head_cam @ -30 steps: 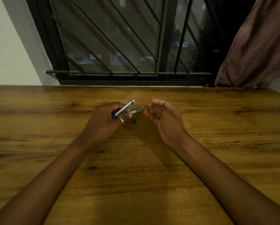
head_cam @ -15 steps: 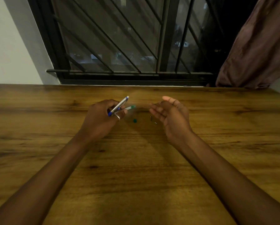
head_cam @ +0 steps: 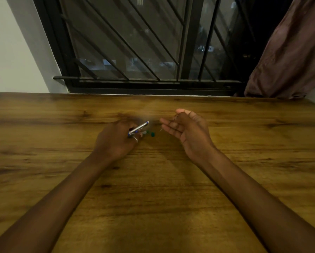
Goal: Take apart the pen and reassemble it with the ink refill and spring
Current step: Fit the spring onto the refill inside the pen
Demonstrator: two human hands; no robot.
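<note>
My left hand [head_cam: 116, 141] rests on the wooden table [head_cam: 153, 189] and grips a silver pen barrel [head_cam: 138, 128] with blue ends, angled up to the right. A thin refill with a green end [head_cam: 145, 132] sticks out from the same hand just under the barrel. Right beside it, a small green pen piece [head_cam: 153, 134] lies on the table. My right hand [head_cam: 187, 132] hovers to the right with its palm up and fingers apart, holding nothing I can make out. A faint thin sliver shows near its fingertips. No spring can be told apart.
A barred window [head_cam: 134, 52] runs along the table's far edge. A brown curtain [head_cam: 290, 52] hangs at the back right. Both forearms stretch across the near half of the table.
My right hand let go of the refill's green end and drew away to the right, opening palm-up. My left hand kept the barrel and refill and shifted slightly left.
</note>
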